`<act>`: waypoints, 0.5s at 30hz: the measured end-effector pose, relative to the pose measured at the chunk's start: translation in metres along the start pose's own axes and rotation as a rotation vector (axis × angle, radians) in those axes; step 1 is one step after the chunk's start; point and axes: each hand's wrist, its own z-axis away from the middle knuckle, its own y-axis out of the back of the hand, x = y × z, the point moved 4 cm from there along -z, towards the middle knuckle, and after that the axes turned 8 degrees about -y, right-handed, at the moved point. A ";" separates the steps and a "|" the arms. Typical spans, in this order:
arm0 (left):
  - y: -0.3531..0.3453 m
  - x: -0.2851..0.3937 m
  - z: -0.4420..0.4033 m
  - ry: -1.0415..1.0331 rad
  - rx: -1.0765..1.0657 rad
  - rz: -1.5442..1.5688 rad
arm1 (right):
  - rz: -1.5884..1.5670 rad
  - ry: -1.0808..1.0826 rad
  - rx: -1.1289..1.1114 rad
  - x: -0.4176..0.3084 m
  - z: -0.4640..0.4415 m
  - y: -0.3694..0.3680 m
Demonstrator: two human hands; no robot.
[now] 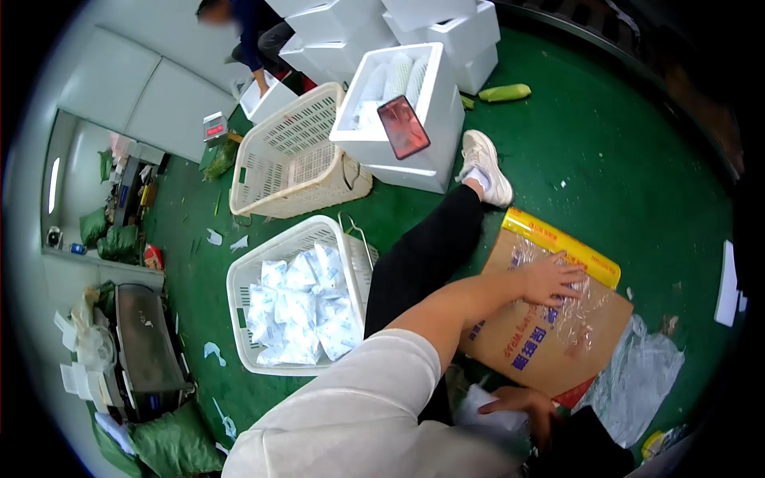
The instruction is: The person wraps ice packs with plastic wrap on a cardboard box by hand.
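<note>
My left hand (551, 280), fingers spread, lies on clear cling film over a flat brown cardboard box (498, 350) printed with "WRAP". Along the box's far edge lies a yellow roll of cling film (570, 248), just beyond my fingers. Low in the view, beside the box's near edge, my right hand (535, 410) is curled around a whitish packet (476, 408); it is partly hidden and blurred. A white plastic basket (239, 319) holding several white and blue packets (299, 307) stands left of my leg.
Past my outstretched leg stand a cream basket (299, 203) and a foam box (434, 119) with net-wrapped goods and a red-screened phone (404, 127) on top. Crumpled clear plastic (641, 378) lies right. A person (259, 40) works near stacked foam boxes (335, 40).
</note>
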 end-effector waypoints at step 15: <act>0.052 0.242 0.043 0.712 0.315 0.805 | -0.800 0.567 0.871 0.067 0.087 -0.048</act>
